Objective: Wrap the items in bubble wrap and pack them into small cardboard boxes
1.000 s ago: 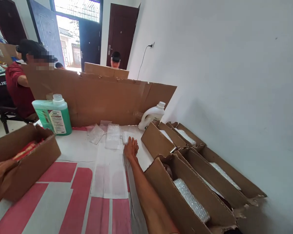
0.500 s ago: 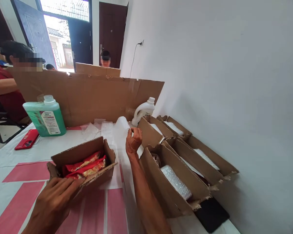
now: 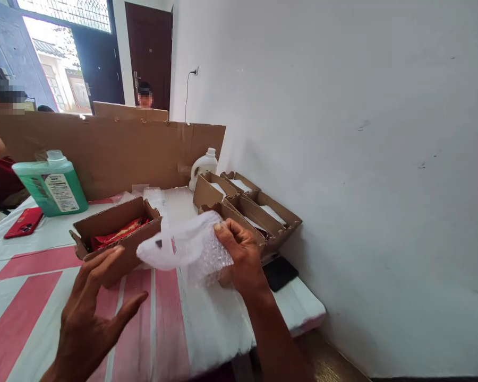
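My right hand (image 3: pixel 242 257) is closed on a sheet of bubble wrap (image 3: pixel 187 246), held up over the table in front of me. Its fingers pinch the sheet's right end, and the sheet droops to the left. My left hand (image 3: pixel 91 313) hovers open, fingers spread, just below and left of the sheet, touching nothing. Right behind it stands an open cardboard box (image 3: pixel 115 233) with red packets (image 3: pixel 117 233) inside.
A row of cardboard boxes (image 3: pixel 258 212) lined with bubble wrap runs along the white wall. A green jug (image 3: pixel 51 183), a white bottle (image 3: pixel 203 165) and a red phone (image 3: pixel 24 223) stand before a cardboard screen (image 3: pixel 103 154). A black phone (image 3: pixel 279 272) lies near the table edge. Other people sit beyond.
My right hand picked up the bubble wrap from the table's far side and drew it toward me. My left hand let go of the box with red packets and opened.
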Motion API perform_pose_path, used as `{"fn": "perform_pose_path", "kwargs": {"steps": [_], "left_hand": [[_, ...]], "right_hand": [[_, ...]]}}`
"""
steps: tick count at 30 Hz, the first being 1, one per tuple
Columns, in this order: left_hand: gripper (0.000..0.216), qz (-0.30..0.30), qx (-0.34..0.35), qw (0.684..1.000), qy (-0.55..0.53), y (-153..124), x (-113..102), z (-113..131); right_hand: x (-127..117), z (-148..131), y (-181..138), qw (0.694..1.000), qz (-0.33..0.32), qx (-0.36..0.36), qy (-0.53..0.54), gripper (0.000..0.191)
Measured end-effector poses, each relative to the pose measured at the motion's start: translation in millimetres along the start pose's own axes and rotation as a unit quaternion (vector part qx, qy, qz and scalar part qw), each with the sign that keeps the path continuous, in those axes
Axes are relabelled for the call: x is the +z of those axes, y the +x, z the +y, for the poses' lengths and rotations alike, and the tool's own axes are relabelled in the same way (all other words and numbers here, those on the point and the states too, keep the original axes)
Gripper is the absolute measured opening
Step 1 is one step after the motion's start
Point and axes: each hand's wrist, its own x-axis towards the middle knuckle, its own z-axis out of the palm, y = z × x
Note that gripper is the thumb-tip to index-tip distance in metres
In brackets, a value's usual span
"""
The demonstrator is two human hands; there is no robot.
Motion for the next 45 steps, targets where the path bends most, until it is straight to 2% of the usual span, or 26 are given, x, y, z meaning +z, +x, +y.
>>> {"fn": "perform_pose_path", "kwargs": {"steps": [2,4,7,10,14,17,19,22,24,26,29,30,32,34,35,37,39,42,45], "left_hand": [[0.066,0.006,-0.007,1.0,-0.011,-20,-4,17],[0.065,-0.013,-0.004,1.0,-0.019,-39,-6,26],[0.059,-0.053,-0.004,0.998,-0.016,-59,-6,29],[0.059,-0.068,-0.032,0.997,-0.007,-70,2,29],[0.073,-0.097,-0.05,0.994,0.012,-71,25,20],[0.041,-0.136,-0.058,0.989,-0.027,-66,37,3],[0.023,-0.167,-0.085,0.98,-0.064,-61,34,-10],[0.027,-0.204,-0.15,0.963,-0.096,-50,15,-27],[0.031,-0.215,-0.163,0.958,-0.092,-44,0,-37],[0.032,-0.218,-0.141,0.963,-0.074,-41,-13,-46],[0.031,-0.217,-0.064,0.974,-0.029,-42,-23,-58],[0.031,-0.202,-0.034,0.979,-0.002,-43,-24,-60],[0.031,-0.134,0.01,0.989,0.069,-44,-21,-55],[0.037,-0.064,0.049,0.99,0.114,-45,-11,-39],[0.043,-0.057,0.075,0.989,0.111,-46,-4,-28],[0.051,-0.105,0.135,0.983,0.062,-47,14,-5],[0.048,-0.15,0.17,0.974,0.007,-48,32,14],[0.035,-0.123,0.174,0.977,-0.021,-51,51,26],[0.036,-0.085,0.206,0.975,-0.008,-52,55,26]], "right_hand": [[-6,4,-23,0.999,-0.032,0.036,0.009,0.05],[-9,12,-41,0.995,-0.066,0.074,0.016,0.054],[-10,24,-58,0.985,-0.107,0.133,0.024,0.058],[-7,30,-63,0.975,-0.129,0.175,0.036,0.061],[-2,31,-59,0.943,-0.211,0.232,0.108,0.065],[-4,34,-57,0.905,-0.245,0.288,0.196,0.065],[-9,37,-58,0.88,-0.238,0.33,0.247,0.065],[-16,41,-61,0.854,-0.218,0.37,0.294,0.062],[-18,44,-62,0.848,-0.232,0.376,0.295,0.06],[-18,46,-62,0.849,-0.256,0.373,0.274,0.061],[-15,49,-62,0.855,-0.266,0.375,0.24,0.062],[-13,50,-62,0.856,-0.262,0.377,0.237,0.061],[-8,53,-62,0.861,-0.252,0.375,0.233,0.059],[0,57,-61,0.874,-0.258,0.35,0.216,0.06],[5,58,-60,0.88,-0.27,0.333,0.204,0.061],[13,60,-59,0.883,-0.301,0.309,0.184,0.062],[18,60,-58,0.884,-0.306,0.302,0.181,0.06],[19,59,-59,0.894,-0.284,0.294,0.184,0.059],[17,60,-60,0.898,-0.266,0.302,0.18,0.063]]}}
